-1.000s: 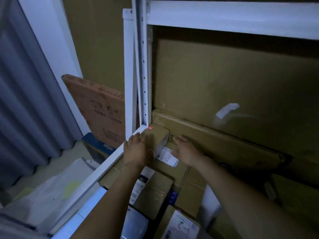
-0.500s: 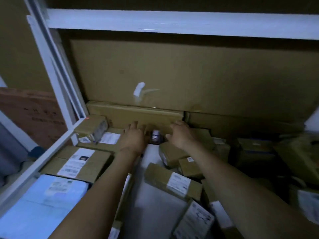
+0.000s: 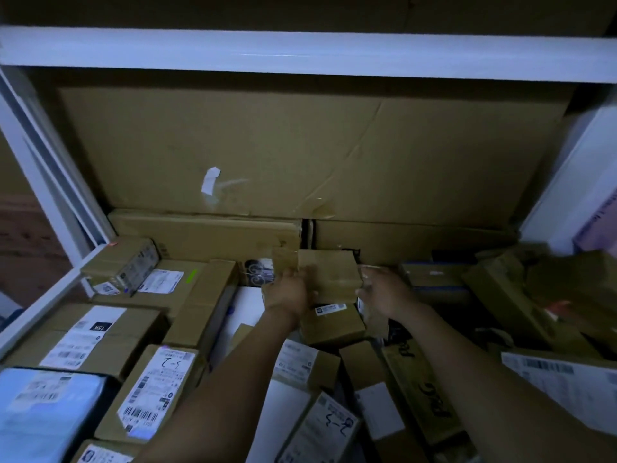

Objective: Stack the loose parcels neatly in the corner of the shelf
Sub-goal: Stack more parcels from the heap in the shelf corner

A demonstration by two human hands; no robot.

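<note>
In the head view, a small brown parcel (image 3: 329, 275) sat in the centre of the frame, on top of the loose pile and just in front of the long flat box (image 3: 207, 233) lying along the back of the shelf. The left hand (image 3: 288, 292) was at the parcel's left end, its fingers curled round the edge and grasping it, though motion blur softened the outline. The right hand (image 3: 384, 295) was at the parcel's right end, fingers reaching towards the taped edge; the blur made it impossible to tell whether it gripped the parcel or only touched it. Directly below the held parcel lay a labelled box (image 3: 334, 320).

At the left of the frame, beside the white upright post (image 3: 50, 182), a little dark-sided box (image 3: 120, 265) rested in the corner on a flat parcel (image 3: 177, 292). A white crossbeam (image 3: 300, 51) ran across the top of the frame, with a large creased cardboard sheet (image 3: 300, 152) standing beneath it against the back. In the lower left lay a box with a handwritten label (image 3: 157, 389) and, beside it, a pale blue mailer bag (image 3: 43, 412). More cardboard boxes crowded the right side, too blurred to make out.
</note>
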